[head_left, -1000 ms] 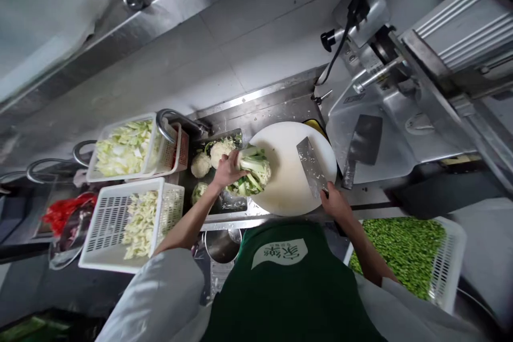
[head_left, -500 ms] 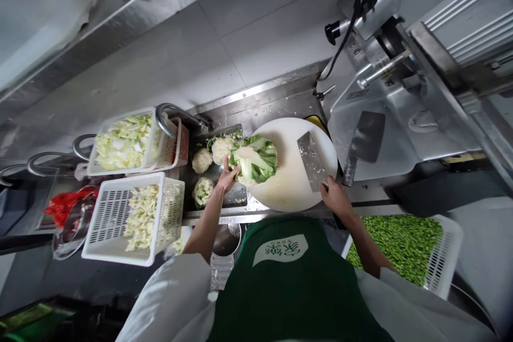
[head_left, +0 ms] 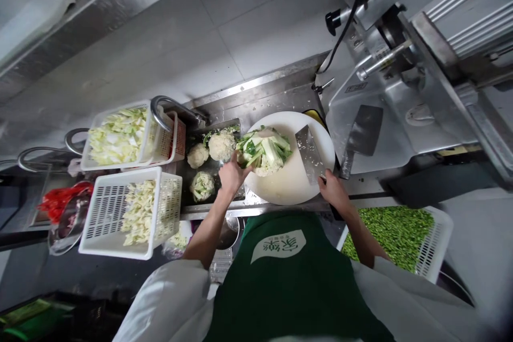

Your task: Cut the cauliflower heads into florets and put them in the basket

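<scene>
A round white cutting board (head_left: 294, 181) lies on the steel counter in front of me. My left hand (head_left: 232, 173) grips a cauliflower (head_left: 265, 150) with green leaves, which rests on the board's left side. My right hand (head_left: 332, 191) is closed on the handle of a cleaver (head_left: 309, 154) whose blade lies flat on the board's right side. Three more cauliflower heads (head_left: 211, 149) sit in a dark tray just left of the board.
Two white baskets (head_left: 102, 214) of cut pale vegetables stand at the left. A basket of chopped green pieces (head_left: 395, 235) is at the lower right. A second cleaver (head_left: 360, 136) rests on a metal slicing machine (head_left: 404, 101) at the right. Red peppers (head_left: 58, 203) lie at the far left.
My left hand has turned the cauliflower over on the board, leaves now pointing up and right. The cleaver has barely moved.
</scene>
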A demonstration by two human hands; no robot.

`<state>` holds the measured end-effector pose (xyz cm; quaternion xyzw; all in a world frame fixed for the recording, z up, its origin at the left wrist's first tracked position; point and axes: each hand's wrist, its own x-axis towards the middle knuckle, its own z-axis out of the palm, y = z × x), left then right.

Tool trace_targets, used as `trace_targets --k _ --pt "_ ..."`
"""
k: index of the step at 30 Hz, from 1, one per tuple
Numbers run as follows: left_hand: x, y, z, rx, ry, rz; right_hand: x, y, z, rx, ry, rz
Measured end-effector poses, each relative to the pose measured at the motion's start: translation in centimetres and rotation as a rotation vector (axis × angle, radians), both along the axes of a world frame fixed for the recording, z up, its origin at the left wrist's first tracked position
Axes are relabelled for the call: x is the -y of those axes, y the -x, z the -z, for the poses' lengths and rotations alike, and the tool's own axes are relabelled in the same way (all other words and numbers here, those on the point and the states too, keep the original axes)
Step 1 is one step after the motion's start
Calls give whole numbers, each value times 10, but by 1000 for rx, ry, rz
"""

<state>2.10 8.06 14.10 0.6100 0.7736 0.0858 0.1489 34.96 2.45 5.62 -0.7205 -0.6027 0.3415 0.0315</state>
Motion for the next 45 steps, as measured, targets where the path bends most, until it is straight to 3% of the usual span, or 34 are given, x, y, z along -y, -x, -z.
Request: trace_targets --k 3,6,8,10,13,18,22,26,30,32,35,40,45 --pt "-11 15 -8 -113 -107 180 0 0 0 1 7 12" --pt "-38 27 -8 -49 -182 494 0 -1 3 -2 9 10" --pt "-60 32 -9 7 -88 707 -1 -2 5 -7 3 5" --pt "-78 33 -14 49 31 807 -1 -3 8 -17 -9 10" --pt "-79 22 -24 49 101 746 1 -3 13 -67 -25 38" --pt "-25 -27 -27 -88 87 434 9 6 19 -131 -29 146" --pt "6 -55 -22 -134 42 362 11 11 19 -118 -36 177" --pt "-11 -55 -23 -124 -54 436 4 10 15 -120 -28 167" --pt "-55 -42 -14 33 -78 769 -3 6 11 -129 -41 159" --pt "-71 -37 -5 77 -60 824 -4 7 8 -145 -60 188" --pt "-78 -34 8 100 -110 707 0 16 -1 -172 -118 307" --pt "-60 -44 17 91 -233 473 -7 53 -26 -293 -257 533" --pt "-63 -50 21 40 -223 374 -38 88 -37 -455 -343 502"
